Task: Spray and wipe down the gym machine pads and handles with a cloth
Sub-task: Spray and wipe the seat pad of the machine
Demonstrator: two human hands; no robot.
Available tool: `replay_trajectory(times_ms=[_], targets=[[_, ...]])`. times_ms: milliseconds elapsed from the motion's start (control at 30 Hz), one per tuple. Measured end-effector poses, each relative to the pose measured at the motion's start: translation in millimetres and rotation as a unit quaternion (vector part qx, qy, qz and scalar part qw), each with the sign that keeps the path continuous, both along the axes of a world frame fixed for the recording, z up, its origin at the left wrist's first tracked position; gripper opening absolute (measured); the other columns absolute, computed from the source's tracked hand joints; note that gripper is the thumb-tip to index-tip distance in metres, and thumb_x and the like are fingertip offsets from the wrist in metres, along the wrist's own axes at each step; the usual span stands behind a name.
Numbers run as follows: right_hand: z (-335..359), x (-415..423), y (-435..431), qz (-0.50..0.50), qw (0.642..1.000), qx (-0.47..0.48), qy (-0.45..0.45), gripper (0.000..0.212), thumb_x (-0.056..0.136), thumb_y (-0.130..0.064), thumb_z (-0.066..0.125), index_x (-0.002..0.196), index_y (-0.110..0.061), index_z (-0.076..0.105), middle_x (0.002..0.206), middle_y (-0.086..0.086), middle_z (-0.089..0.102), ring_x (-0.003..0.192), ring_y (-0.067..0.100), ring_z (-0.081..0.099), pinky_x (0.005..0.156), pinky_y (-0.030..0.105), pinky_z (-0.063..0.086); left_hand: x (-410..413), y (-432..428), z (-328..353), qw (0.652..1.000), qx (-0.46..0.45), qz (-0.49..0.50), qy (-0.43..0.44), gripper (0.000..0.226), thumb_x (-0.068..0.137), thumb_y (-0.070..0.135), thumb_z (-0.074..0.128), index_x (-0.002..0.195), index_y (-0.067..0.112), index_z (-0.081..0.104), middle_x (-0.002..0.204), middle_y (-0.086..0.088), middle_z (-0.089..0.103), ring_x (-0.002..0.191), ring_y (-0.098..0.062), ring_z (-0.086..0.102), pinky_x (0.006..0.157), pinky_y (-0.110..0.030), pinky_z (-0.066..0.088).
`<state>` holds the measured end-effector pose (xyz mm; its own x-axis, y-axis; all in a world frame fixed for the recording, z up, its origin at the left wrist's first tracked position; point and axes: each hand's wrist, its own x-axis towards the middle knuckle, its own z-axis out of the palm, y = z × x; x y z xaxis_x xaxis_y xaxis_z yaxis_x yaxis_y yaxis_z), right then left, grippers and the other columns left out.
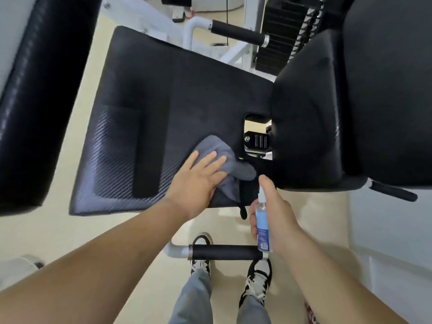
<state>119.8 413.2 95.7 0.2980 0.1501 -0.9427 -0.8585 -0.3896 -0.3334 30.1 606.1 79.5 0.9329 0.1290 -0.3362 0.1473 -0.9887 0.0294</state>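
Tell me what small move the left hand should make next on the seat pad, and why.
Probably slide the left hand with the grey cloth leftward across the seat pad: it presses flat on the cloth near the pad's near-right corner, and most of the pad lies to its left.

Seat pad wiped, spray bottle held

A grey cloth [224, 160] is pressed onto the seat pad [145, 108] by the flat left hand [198, 181]; a spray bottle [263, 226] is gripped in the right hand [275, 211].
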Motion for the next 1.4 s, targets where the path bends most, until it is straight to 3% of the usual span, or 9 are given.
replay_trajectory(times_ms=[100,633,867,967,1033,1100,1167,1300,1400], targets=[[-2,-4,17,0.016,1.0,0.002,0.008,0.068,0.089,-0.072,0.061,0.064,-0.01,0.051,0.054,0.009,0.048,0.042,0.022,0.04,0.047,0.025,0.038,-30,4,11,0.992,0.024,0.116,-0.045,0.045,0.104,0.027,0.048,0.149,0.029,0.051,0.168,-0.001,0.03,0.156,-0.027,0.024,0.127,-0.054,0.016],[-23,-1,32,0.02,0.999,-0.031,0.04,0.057,0.087,-0.064,0.054,0.058,-0.015,0.045,0.054,0.004,0.046,0.041,0.019,0.038,0.051,0.027,0.038,-47,21,-2,0.98,0.033,0.158,-0.118,0.038,0.099,0.02,0.051,0.135,0.014,0.06,0.163,-0.01,0.04,0.154,-0.031,0.029,0.125,-0.055,0.022],[-12,-1,27,-0.033,0.998,0.0,0.048,0.083,0.074,-0.095,0.054,0.051,-0.016,0.046,0.054,0.005,0.046,0.041,0.019,0.04,0.049,0.027,0.039,-25,-5,-2,0.98,0.029,0.176,-0.092,0.043,0.102,0.024,0.05,0.145,0.023,0.052,0.168,-0.006,0.029,0.157,-0.036,0.016,0.126,-0.059,0.012],[-6,0,9,-0.03,0.999,0.007,0.021,0.082,0.076,-0.092,0.052,0.051,-0.015,0.048,0.054,0.007,0.047,0.041,0.021,0.04,0.048,0.028,0.037,7,-44,-7,0.994,-0.009,0.107,-0.016,0.051,0.104,0.03,0.043,0.155,0.033,0.036,0.174,0.001,0.004,0.159,-0.034,-0.009,0.124,-0.061,-0.008],[-1,2,-3,-0.034,0.999,0.005,0.007,0.078,0.078,-0.088,0.054,0.051,-0.015,0.049,0.053,0.008,0.045,0.04,0.022,0.039,0.048,0.028,0.036,27,-75,-14,0.998,-0.006,-0.029,0.064,0.06,0.104,0.032,0.042,0.16,0.038,0.023,0.173,0.005,-0.007,0.157,-0.032,-0.019,0.121,-0.065,-0.013],[4,3,-11,-0.032,0.999,0.001,0.009,0.076,0.082,-0.085,0.054,0.053,-0.015,0.049,0.055,0.009,0.044,0.042,0.022,0.038,0.048,0.027,0.036,35,-91,-23,0.982,-0.001,-0.154,0.11,0.063,0.104,0.033,0.044,0.162,0.038,0.018,0.173,0.008,-0.006,0.156,-0.03,-0.022,0.121,-0.066,-0.012],[10,1,-12,-0.032,0.999,0.006,0.02,0.075,0.086,-0.082,0.054,0.055,-0.014,0.049,0.057,0.01,0.044,0.045,0.022,0.039,0.049,0.028,0.037,27,-82,-26,0.98,0.0,-0.181,0.088,0.061,0.105,0.032,0.046,0.161,0.038,0.023,0.173,0.01,0.0,0.158,-0.025,-0.015,0.123,-0.061,-0.011],[31,-12,17,-0.016,0.999,0.028,0.036,0.071,0.088,-0.079,0.055,0.057,-0.016,0.047,0.059,0.008,0.043,0.047,0.022,0.037,0.051,0.029,0.034,-34,-4,-2,0.996,-0.003,-0.079,-0.035,0.05,0.098,0.017,0.05,0.147,0.024,0.053,0.168,-0.001,0.03,0.158,-0.024,0.018,0.128,-0.05,0.005],[49,-26,47,0.022,0.998,0.046,0.038,0.071,0.09,-0.078,0.053,0.061,-0.014,0.047,0.059,0.008,0.043,0.047,0.022,0.038,0.051,0.028,0.035,-78,80,27,0.982,-0.009,0.149,-0.116,0.057,0.092,0.028,0.032,0.135,0.01,0.065,0.16,-0.014,0.043,0.153,-0.033,0.031,0.124,-0.042,0.01]])
